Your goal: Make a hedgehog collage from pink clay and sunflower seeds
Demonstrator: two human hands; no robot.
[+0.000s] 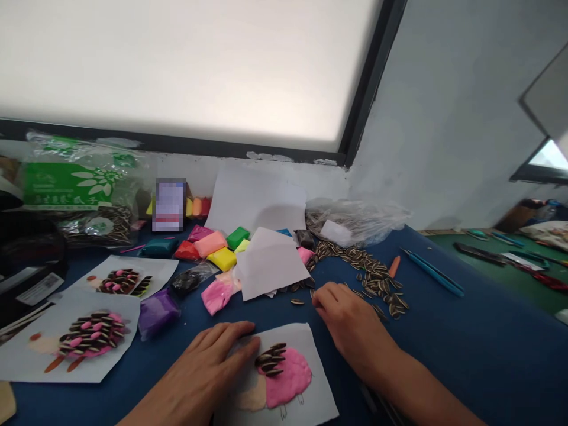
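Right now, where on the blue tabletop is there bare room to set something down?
The widest bare patch of blue tabletop lies right of the right forearm, nearer than the slim blue tools. A smaller patch separates the shiny purple packet from the left hand. Farther back, striped seeds and colourful wrapped packets crowd the surface.

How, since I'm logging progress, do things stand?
Left grip on drawing sheet. Right grip beside sunflower seeds. Pink clay partly seed-covered. Loose paper partly hides packets.

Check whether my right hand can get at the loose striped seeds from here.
Probably yes: your right hand is right beside the loose striped seeds, which lie mostly uncovered on the blue tabletop, and nothing seems to block it.
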